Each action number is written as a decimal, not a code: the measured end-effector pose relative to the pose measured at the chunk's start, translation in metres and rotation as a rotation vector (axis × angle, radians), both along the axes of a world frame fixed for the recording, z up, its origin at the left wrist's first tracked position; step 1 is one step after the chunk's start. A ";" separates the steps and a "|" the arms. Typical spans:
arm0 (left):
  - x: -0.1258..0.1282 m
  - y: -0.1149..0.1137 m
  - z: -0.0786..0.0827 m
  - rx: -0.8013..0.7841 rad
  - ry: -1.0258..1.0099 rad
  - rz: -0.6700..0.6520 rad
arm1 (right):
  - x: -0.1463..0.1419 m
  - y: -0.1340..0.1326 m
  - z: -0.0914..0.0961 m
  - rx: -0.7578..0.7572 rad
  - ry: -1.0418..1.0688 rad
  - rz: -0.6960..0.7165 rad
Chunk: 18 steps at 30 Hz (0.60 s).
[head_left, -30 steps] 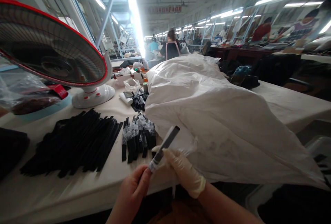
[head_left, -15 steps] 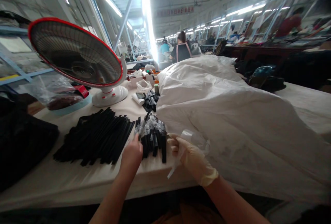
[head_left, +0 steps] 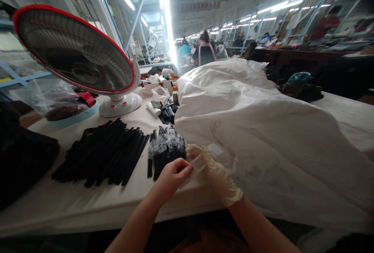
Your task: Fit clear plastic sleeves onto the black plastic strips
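Just below the middle of the frame, I see the left hand (head_left: 172,177), bare, and the right hand (head_left: 217,177), in a thin, pale glove, nearly meeting above the near part of the tabletop (head_left: 131,202). A piece of clear film (head_left: 199,166) spans the gap between them. It looks thin, limp and see-through, with a faint milky sheen. My view of the left grip shows thumb and fingertips pressed together, pinching the film's near edge. On the right, the fingers are bent behind the film; their tips blur into it, so I cannot tell whether that grip pinches it or merely lies against it.

Just left of the gloved fingers, at the centre of the frame, wrapped strips (head_left: 168,144) lie side by side: flat, matt black lengths, each with crinkled, shiny clear wrapping around its upper part. Further left, I have a larger, fanned pile of black strips (head_left: 102,155), dull and unwrapped as far as I can make out. A big white sack (head_left: 248,128), creased and smudged, fills the right of the frame beside the gloved hand.
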State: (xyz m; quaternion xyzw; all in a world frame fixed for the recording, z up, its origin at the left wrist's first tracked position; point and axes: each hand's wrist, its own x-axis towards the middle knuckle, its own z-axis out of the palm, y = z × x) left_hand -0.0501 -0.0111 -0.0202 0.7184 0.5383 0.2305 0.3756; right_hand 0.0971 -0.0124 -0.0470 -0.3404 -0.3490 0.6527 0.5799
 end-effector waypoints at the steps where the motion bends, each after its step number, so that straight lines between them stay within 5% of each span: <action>1: 0.001 -0.005 0.001 0.028 -0.053 0.045 | -0.003 -0.002 0.001 -0.022 -0.036 0.050; 5: -0.003 -0.012 0.008 0.238 -0.105 0.126 | -0.015 -0.012 0.007 -0.030 -0.239 0.306; 9: -0.041 0.010 0.000 0.230 0.290 0.163 | -0.016 -0.019 0.010 -0.084 -0.301 0.250; 14: -0.124 0.060 -0.037 0.147 0.681 0.498 | -0.010 -0.015 0.009 -0.179 -0.232 0.095; 18: -0.153 0.083 -0.068 0.065 0.771 0.637 | -0.012 -0.009 0.010 -0.110 -0.268 0.100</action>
